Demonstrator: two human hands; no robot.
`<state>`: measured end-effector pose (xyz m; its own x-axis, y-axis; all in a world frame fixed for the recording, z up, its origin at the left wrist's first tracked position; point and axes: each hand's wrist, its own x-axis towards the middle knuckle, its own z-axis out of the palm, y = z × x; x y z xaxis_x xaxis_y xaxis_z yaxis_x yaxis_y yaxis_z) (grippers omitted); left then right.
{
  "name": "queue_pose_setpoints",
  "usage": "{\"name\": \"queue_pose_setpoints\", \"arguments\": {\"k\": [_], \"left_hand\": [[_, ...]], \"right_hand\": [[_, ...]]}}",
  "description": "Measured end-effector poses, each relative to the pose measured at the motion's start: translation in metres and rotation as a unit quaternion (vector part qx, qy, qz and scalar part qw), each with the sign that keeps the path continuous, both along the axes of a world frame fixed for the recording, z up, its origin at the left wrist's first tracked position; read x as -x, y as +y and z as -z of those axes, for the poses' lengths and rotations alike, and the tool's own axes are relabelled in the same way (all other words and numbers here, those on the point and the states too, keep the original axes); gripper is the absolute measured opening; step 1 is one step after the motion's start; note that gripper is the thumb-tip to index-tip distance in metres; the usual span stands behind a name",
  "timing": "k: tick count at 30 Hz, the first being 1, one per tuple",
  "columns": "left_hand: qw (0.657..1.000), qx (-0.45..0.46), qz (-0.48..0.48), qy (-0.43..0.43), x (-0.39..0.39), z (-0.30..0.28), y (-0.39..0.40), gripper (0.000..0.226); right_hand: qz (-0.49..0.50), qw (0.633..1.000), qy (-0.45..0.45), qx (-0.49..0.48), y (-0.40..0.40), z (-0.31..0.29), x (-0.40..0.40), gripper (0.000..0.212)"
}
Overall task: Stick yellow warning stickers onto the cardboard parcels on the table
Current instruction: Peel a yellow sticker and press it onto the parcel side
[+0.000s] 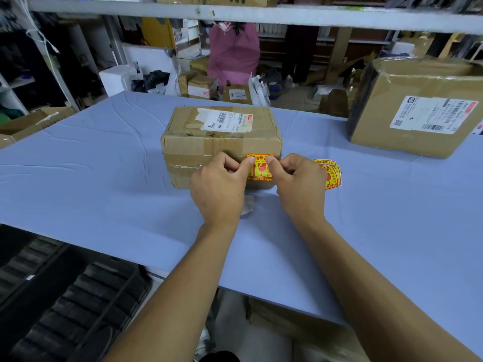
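Note:
A small cardboard parcel [209,150] with a white shipping label on top stands mid-table. A yellow warning sticker [260,169] with red print lies against its near face. My left hand [219,189] and my right hand [298,184] are side by side in front of that face, fingers curled, and both thumbs press on the sticker's upper part. My hands hide the sticker's side edges. A few spare yellow stickers [332,173] lie on the table just right of my right hand.
A larger cardboard parcel [392,113] with a white label stands at the right rear of the blue table [104,178]. A scrap of white backing paper [249,205] lies under my left hand. Beyond the table are more boxes, shelving and a person in pink.

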<state>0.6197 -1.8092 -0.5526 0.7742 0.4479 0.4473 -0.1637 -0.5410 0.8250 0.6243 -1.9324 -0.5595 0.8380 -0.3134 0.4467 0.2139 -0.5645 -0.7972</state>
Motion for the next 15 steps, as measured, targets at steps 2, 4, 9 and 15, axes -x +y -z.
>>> {"name": "queue_pose_setpoints", "arguments": {"k": [2, 4, 9, 15], "left_hand": [[1.000, 0.004, -0.001, 0.007, 0.000, 0.001, 0.000, 0.033], [1.000, 0.001, -0.003, 0.009, -0.001, 0.002, 0.001, 0.034], [1.000, -0.008, -0.002, 0.011, -0.001, 0.004, 0.001, 0.033], [1.000, 0.019, 0.005, 0.024, -0.002, 0.005, 0.002, 0.043]], "right_hand": [[0.000, 1.000, -0.001, 0.000, 0.000, 0.001, 0.000, 0.035], [0.006, 1.000, -0.002, 0.003, -0.001, 0.003, -0.001, 0.043], [0.026, 1.000, -0.006, -0.010, -0.006, 0.007, -0.002, 0.041], [0.001, 0.998, -0.002, -0.060, -0.002, -0.003, -0.004, 0.031]]}}
